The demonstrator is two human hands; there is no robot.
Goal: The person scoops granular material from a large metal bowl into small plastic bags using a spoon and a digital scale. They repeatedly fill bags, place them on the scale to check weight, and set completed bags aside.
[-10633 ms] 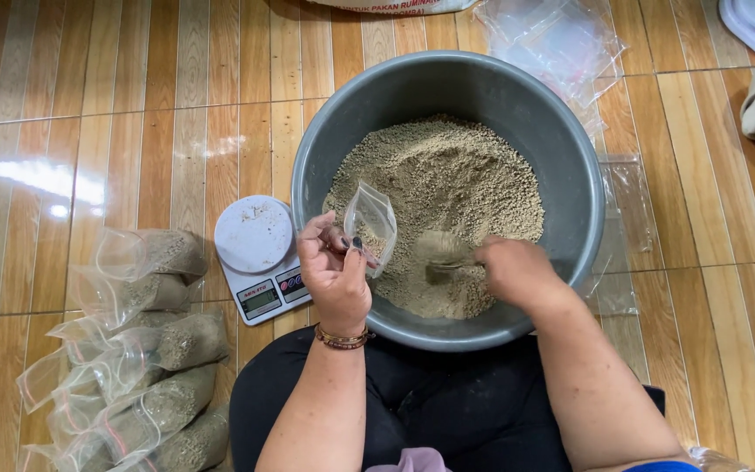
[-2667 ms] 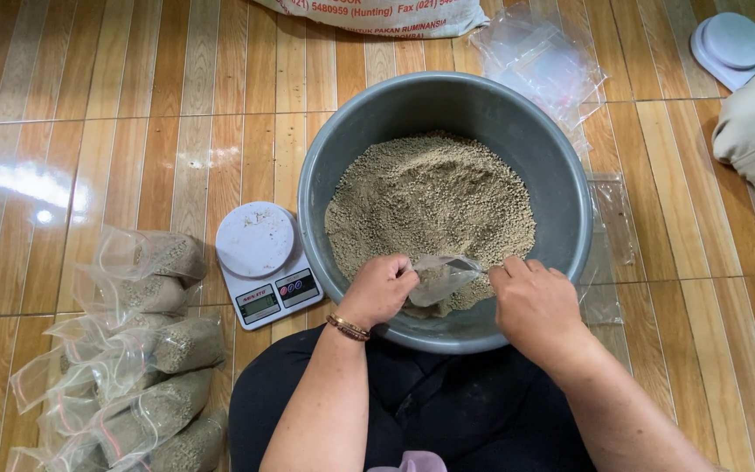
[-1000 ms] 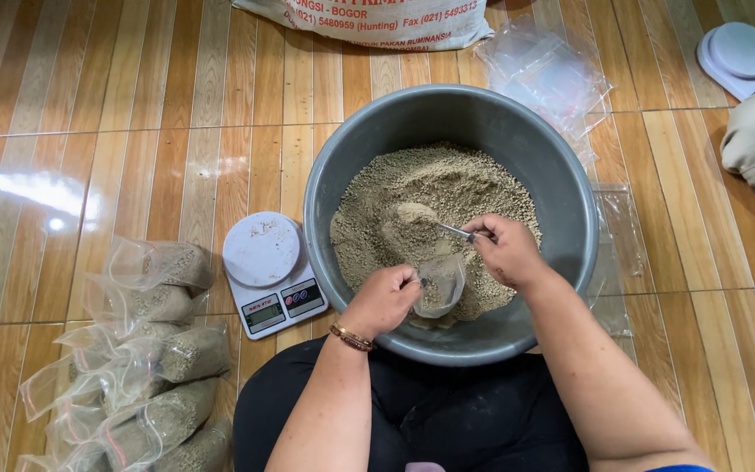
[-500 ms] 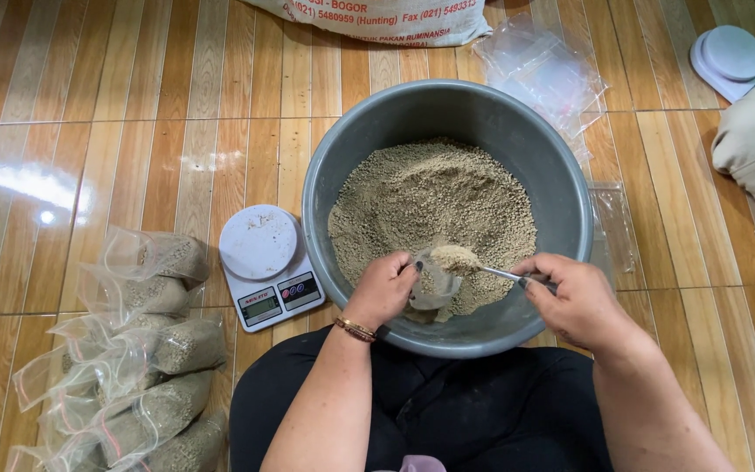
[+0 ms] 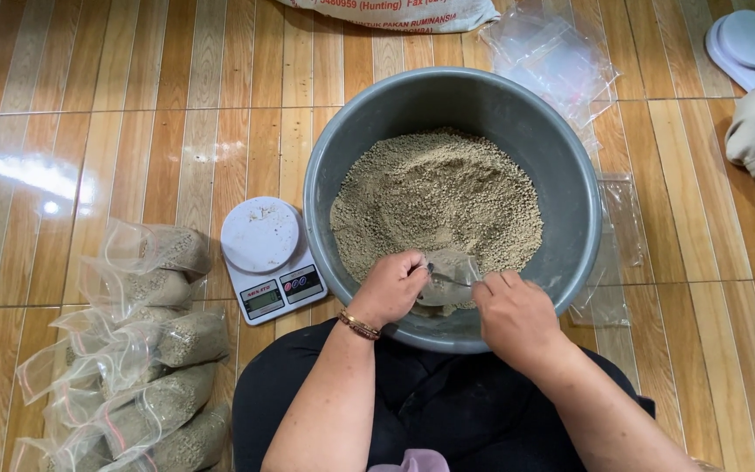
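Right now my left hand (image 5: 388, 288) pinches the mouth of a small clear plastic bag (image 5: 449, 278) over the near side of the grey basin (image 5: 570, 166), at lower centre of the frame. My right hand (image 5: 514, 316) is closed around the handle of a metal spoon (image 5: 444, 278) whose bowl sits inside the bag's mouth. The bag rests on the tan granular feed (image 5: 439, 197) that fills the basin's bottom. Just left of the basin, on the wooden floor (image 5: 133, 131), stands a small white digital scale (image 5: 268, 255). At lower left lies a pile of filled, sealed bags (image 5: 141, 367) of the same feed. Empty clear bags (image 5: 552, 57) lie at upper right, beyond the basin's rim, and a white sack (image 5: 395, 12) sits at the top edge
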